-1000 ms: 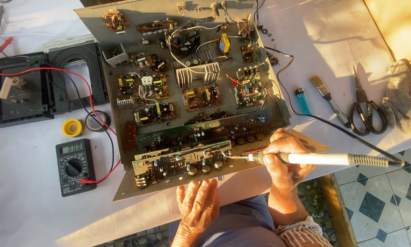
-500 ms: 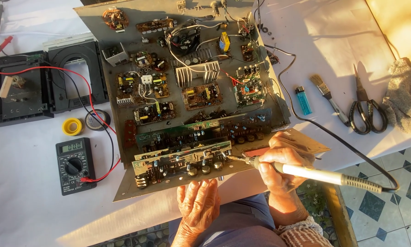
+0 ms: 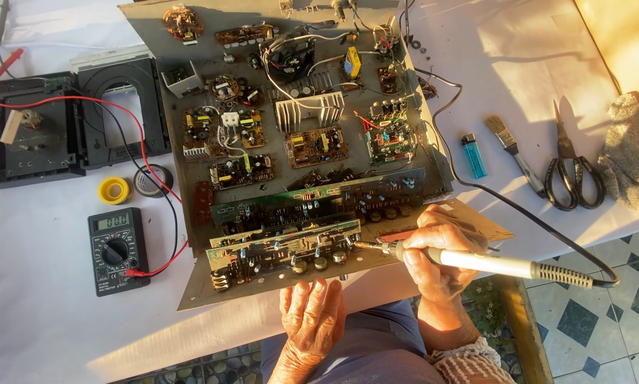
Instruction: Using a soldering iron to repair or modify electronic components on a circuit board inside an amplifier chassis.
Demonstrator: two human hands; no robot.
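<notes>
Right hand [image 3: 440,249] closed around a white-handled soldering iron [image 3: 476,262], tip touching the right end of the front circuit board [image 3: 284,250] on the grey metal chassis [image 3: 191,235]. Left hand [image 3: 312,320] open and flat, fingers spread, holding nothing, fingertips at the chassis's near edge (just below the board). Multimeter [image 3: 117,249] to the left on the white counter [image 3: 35,320]; scissors [image 3: 574,174] and lighter [image 3: 474,155] to the right.

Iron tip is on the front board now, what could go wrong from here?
The soldering iron tip sits among crowded parts on the front board, so a slip could bridge or scorch neighbours. Its cord trails off the table edge and could snag. The left hand rests close below the hot tip.
</notes>
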